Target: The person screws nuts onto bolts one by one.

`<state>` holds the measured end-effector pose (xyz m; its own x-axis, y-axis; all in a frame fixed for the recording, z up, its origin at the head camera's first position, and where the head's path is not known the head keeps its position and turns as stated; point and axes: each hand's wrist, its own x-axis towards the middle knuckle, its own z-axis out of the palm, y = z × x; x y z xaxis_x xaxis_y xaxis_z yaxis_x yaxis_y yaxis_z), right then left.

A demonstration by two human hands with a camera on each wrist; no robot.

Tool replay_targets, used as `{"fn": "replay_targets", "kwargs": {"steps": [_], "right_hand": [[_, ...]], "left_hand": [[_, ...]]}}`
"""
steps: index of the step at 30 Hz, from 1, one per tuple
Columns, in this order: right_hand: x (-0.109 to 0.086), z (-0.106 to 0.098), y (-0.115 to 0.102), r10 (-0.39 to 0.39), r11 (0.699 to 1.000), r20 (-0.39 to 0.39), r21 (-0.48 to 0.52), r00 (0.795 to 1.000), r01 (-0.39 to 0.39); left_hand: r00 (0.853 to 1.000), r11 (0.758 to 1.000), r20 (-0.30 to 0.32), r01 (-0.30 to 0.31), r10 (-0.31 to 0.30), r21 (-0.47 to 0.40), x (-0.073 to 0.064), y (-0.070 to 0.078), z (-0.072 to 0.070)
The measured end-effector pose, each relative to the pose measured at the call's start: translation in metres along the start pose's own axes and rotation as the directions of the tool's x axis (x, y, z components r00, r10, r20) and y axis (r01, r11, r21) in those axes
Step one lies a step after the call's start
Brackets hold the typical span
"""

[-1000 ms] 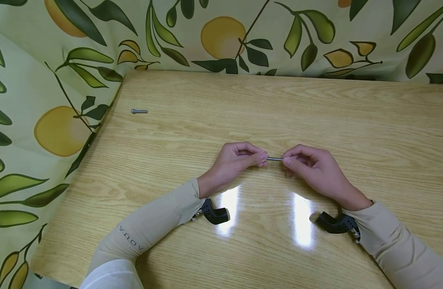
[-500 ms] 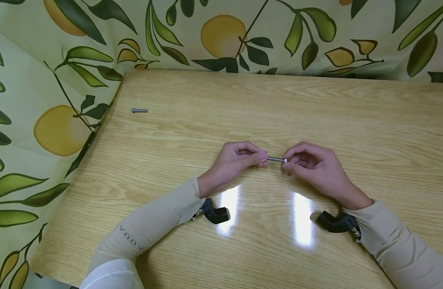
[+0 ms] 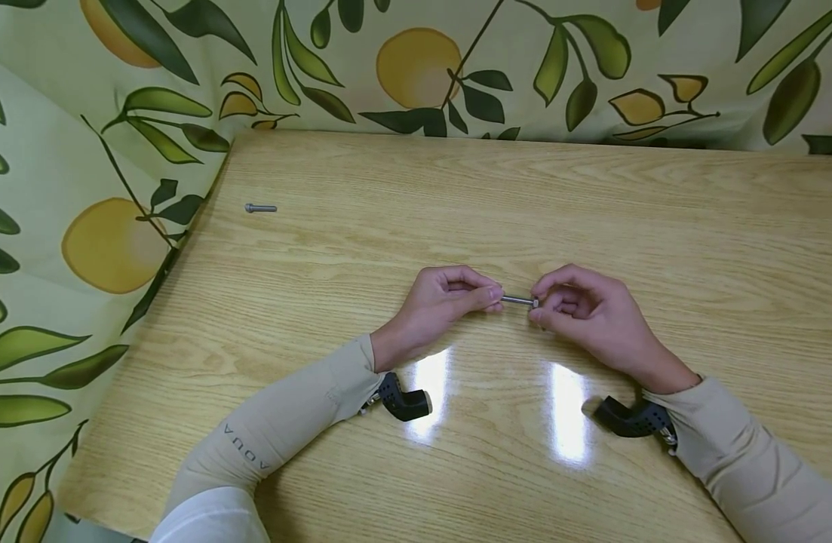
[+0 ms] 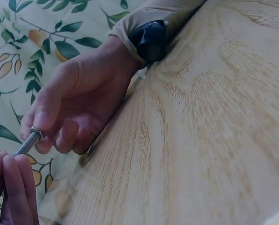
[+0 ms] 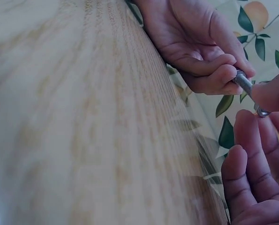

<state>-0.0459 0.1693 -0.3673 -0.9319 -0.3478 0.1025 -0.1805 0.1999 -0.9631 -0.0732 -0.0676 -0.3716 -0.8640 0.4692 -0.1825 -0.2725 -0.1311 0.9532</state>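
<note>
My left hand (image 3: 437, 308) pinches a metal bolt (image 3: 517, 300) at one end between thumb and fingers. The bolt lies nearly level above the table, its threaded shank pointing right. A small nut (image 3: 535, 303) sits on the shank's right end, and shows in the left wrist view as a nut (image 4: 36, 133) beside the thumb. My right hand (image 3: 602, 320) holds the nut between thumb and forefinger, its other fingers loosely curled. In the right wrist view the bolt's head is partly hidden by the left fingers, and the right thumb covers part of the shank.
A second bolt (image 3: 261, 208) lies on the wooden table (image 3: 388, 204) at the far left. A patterned cloth (image 3: 320, 68) hangs along the back and left edges. Each wrist carries a black camera, such as the left wrist's camera (image 3: 405, 400).
The right fingers have shifted slightly on the bolt's right end, so the nut that they hid a second ago now shows. The left hand has stayed in place.
</note>
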Motion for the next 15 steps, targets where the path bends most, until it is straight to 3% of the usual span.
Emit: {"fn": "replay_targets", "kwargs": {"steps": [3, 6, 8, 13, 15], "right_hand": [[0.0001, 0.0008, -0.0011, 0.059, 0.991, -0.033, -0.116, 0.998, -0.062], [0.0006, 0.0008, -0.0014, 0.082, 0.983, -0.049, -0.159, 0.995, -0.088], [0.0008, 0.0004, -0.0008, 0.065, 0.989, -0.041, -0.130, 0.997, -0.070], [0.0008, -0.0003, 0.0017, -0.041, 0.998, 0.003, 0.051, 0.999, 0.041], [0.0007, 0.0000, 0.0021, -0.052, 0.997, 0.004, 0.057, 0.999, 0.052]], "left_hand": [[1.000, 1.000, 0.002, -0.001, 0.001, -0.009, 0.0001, -0.0003, 0.0000], [1.000, 1.000, 0.003, -0.005, 0.005, -0.012, -0.0001, -0.0001, 0.0001], [1.000, 1.000, 0.002, -0.005, 0.005, -0.004, -0.0002, 0.0000, 0.0001], [1.000, 1.000, 0.003, -0.004, 0.004, 0.010, -0.0004, 0.0001, -0.0001], [1.000, 1.000, 0.005, -0.004, 0.004, 0.010, -0.0005, 0.0002, -0.0003]]}}
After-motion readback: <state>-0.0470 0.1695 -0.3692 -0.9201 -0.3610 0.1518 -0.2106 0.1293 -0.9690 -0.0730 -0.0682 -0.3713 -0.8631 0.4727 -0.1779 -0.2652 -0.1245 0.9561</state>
